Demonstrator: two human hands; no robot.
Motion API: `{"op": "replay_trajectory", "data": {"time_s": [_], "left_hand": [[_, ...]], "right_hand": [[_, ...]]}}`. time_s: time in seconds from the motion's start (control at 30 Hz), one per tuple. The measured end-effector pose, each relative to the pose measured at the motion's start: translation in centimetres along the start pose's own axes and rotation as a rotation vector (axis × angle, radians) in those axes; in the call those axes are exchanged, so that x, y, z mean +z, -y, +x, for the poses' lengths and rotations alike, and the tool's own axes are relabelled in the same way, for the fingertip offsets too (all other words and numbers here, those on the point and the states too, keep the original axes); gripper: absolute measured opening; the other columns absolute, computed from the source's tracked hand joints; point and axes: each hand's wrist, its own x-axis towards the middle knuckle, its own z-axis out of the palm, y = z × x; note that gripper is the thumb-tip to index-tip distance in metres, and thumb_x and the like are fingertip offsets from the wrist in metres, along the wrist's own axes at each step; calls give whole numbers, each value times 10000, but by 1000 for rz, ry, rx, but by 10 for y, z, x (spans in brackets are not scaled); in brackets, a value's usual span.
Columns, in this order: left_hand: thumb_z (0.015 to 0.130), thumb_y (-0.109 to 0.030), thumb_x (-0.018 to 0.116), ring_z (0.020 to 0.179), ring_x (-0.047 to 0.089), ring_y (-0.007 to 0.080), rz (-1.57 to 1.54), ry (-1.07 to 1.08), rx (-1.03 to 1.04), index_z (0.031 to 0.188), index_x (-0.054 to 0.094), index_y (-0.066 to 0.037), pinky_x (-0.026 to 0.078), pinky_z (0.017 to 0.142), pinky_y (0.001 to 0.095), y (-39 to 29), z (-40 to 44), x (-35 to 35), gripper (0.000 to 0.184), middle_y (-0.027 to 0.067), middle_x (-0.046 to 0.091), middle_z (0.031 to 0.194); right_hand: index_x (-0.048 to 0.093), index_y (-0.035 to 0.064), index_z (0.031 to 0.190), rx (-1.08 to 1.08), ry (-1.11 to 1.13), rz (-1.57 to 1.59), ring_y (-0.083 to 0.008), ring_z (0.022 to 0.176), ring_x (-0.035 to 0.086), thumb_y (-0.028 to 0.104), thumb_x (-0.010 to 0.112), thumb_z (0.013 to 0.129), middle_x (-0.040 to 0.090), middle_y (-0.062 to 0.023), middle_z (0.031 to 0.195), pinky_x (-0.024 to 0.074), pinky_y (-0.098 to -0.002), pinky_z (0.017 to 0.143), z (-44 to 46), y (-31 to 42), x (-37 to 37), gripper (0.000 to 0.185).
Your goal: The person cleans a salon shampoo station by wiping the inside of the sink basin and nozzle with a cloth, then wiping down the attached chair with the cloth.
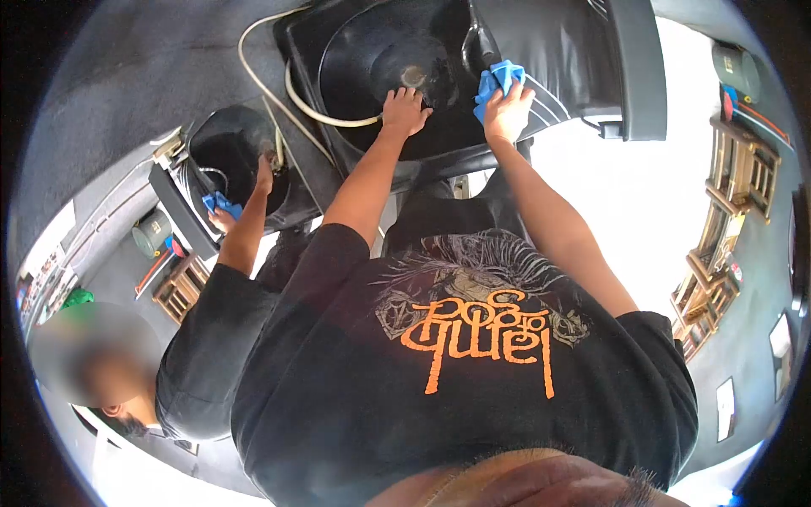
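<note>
A black wash basin point(473, 139) with a round drain is in front of me. My left hand point(408, 111) lies in its bowl just below the drain, fingers stretched out and no object visible in them. My right hand point(507, 110) grips a crumpled blue cloth point(504, 74) at the basin's right rim, beside a black padded part point(562, 51). A cream hose point(325, 118) curves over the left rim and reaches my left wrist; where it continues is hidden.
At left, what looks like a mirror shows a person with a blurred head, a second basin point(215, 139) and blue cloth point(221, 204). Wooden racks point(726, 198), a grey bin point(737, 66) and a red-and-blue pole point(764, 120) stand at right.
</note>
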Motion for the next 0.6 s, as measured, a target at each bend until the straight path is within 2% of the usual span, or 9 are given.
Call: {"op": "replay_trajectory", "data": {"time_s": [0.07, 0.1, 0.2, 0.23, 0.33, 0.37, 0.47, 0.5, 0.6], "left_hand": [[1032, -551, 475, 1418, 424, 272, -19, -55, 13, 1539, 456, -111, 318, 1177, 475, -1, 18, 18, 671, 83, 459, 1554], [1050, -566, 417, 1505, 327, 273, 0, -7, -16, 1591, 376, -122, 252, 1228, 478, -2, 27, 20, 701, 61, 359, 1645], [1069, -564, 353, 1529, 290, 272, -5, -114, -10, 1592, 379, -127, 216, 1246, 484, 4, 33, 33, 682, 54, 336, 1661], [1078, -558, 323, 1536, 274, 285, -13, -122, 15, 1589, 378, -100, 187, 1256, 490, 8, 31, 36, 689, 56, 336, 1660], [1072, -558, 336, 1510, 307, 297, 95, -144, -165, 1564, 413, -51, 182, 1252, 496, -8, 27, 34, 711, 59, 377, 1630], [1055, -575, 365, 1499, 314, 320, 26, -174, -203, 1523, 462, -12, 207, 1234, 494, -13, 26, 39, 738, 80, 453, 1561], [1030, -595, 404, 1497, 312, 321, -99, 30, -253, 1522, 467, -22, 215, 1229, 492, -31, 29, 12, 758, 82, 475, 1531], [1005, -599, 453, 1497, 309, 321, -193, -90, -257, 1488, 511, -19, 214, 1228, 492, -29, 34, 21, 757, 80, 476, 1522], [1024, -600, 448, 1481, 311, 321, -37, -295, -127, 1449, 546, 9, 250, 1193, 508, -2, 30, 28, 749, 78, 483, 1475]], "right_hand": [[619, 70, 1263, 4, 19, -15, -397, 1104, 615, 190, 703, 864, 562, -197, 1183, 522, -477, 941, 0, 4, -7, 424], [617, 73, 1256, -5, 12, -27, -396, 1111, 614, 189, 711, 864, 563, -198, 1187, 519, -472, 952, 0, 4, -7, 420], [613, 73, 1252, -15, 1, 0, -395, 1116, 612, 187, 716, 864, 564, -198, 1186, 519, -474, 949, 0, 2, -8, 418], [609, 73, 1246, -19, 2, 4, -397, 1115, 611, 183, 720, 859, 564, -201, 1183, 520, -476, 941, 0, 3, -9, 417], [605, 72, 1246, -32, -2, -1, -402, 1109, 610, 176, 720, 855, 561, -204, 1178, 518, -480, 937, 0, 3, -9, 421], [603, 72, 1247, -32, -1, 6, -405, 1106, 609, 171, 719, 853, 560, -206, 1177, 517, -480, 939, 1, 4, -8, 423], [598, 71, 1249, -38, -4, 3, -412, 1099, 606, 158, 714, 846, 555, -210, 1176, 513, -482, 942, 0, 4, -6, 428], [597, 71, 1250, -42, -8, -7, -414, 1099, 604, 154, 711, 845, 554, -211, 1176, 512, -484, 942, 0, 5, -5, 428], [597, 72, 1246, -17, 1, -1, -418, 1103, 599, 149, 703, 843, 552, -216, 1180, 507, -488, 945, -1, 6, -9, 425]]}}
